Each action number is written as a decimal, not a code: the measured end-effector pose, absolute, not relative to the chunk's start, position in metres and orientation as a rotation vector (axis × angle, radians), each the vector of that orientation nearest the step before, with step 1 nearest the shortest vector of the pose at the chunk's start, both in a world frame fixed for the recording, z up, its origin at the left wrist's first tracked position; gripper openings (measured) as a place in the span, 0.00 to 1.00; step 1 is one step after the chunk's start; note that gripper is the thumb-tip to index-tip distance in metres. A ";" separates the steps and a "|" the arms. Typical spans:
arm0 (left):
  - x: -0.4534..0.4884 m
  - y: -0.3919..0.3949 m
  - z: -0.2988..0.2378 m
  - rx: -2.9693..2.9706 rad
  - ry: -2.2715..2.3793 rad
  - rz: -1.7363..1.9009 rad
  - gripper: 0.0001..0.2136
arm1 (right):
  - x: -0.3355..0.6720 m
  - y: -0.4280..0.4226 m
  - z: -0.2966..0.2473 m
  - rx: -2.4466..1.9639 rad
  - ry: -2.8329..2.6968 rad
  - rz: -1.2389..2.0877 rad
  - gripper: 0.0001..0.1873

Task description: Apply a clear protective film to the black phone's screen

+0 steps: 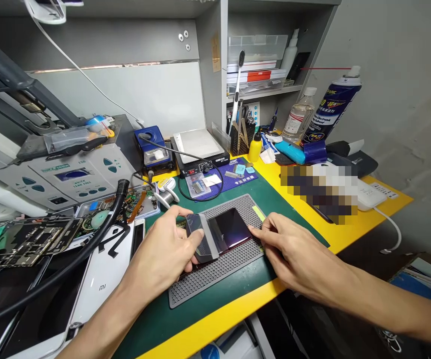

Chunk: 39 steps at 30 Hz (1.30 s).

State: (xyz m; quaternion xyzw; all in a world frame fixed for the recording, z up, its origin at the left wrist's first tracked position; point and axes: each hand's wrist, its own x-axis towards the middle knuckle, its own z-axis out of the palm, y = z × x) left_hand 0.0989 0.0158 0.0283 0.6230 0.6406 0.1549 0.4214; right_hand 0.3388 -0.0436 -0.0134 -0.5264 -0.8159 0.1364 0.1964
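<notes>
I have the left hand [176,249] gripping a sheet [196,227], thumb on top and fingers at its far edge and beneath. The right hand [288,244] is at the near right corner of the phone [234,227], thumb and forefinger close together there; I cannot tell whether they grasp the corner or only press on it. The phone lies back up on a grey pad [189,289], which rests on the green mat [245,286] near the front edge of the yellow surface [215,321].

I judge the work to be partway along. The phone is in place on the pad, and I have the sheet in hand over its left part, a pale strip [211,238] along the sheet's right side. The phone's right part is uncovered and glossy. The sheet looks tilted rather than flat, so its placement does not look settled. From my view I cannot tell whether it is joined to the phone underneath, or whether it is going on or coming off, so I leave that open. The solder spool [166,194] and yellow bottle [255,149] are apart from both hands, unused at this moment.
</notes>
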 end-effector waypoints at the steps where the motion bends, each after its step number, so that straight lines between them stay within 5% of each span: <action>1: 0.100 0.016 0.029 1.558 1.604 0.386 0.15 | 0.338 -0.046 -0.016 -1.459 -2.290 0.351 0.17; 25: 0.108 0.016 0.023 1.515 1.566 0.425 0.20 | 0.339 -0.055 -0.029 -1.380 -2.150 0.431 0.13; 39: 0.112 0.017 0.021 1.541 1.571 0.397 0.20 | 0.341 -0.063 -0.028 -1.448 -2.198 0.384 0.23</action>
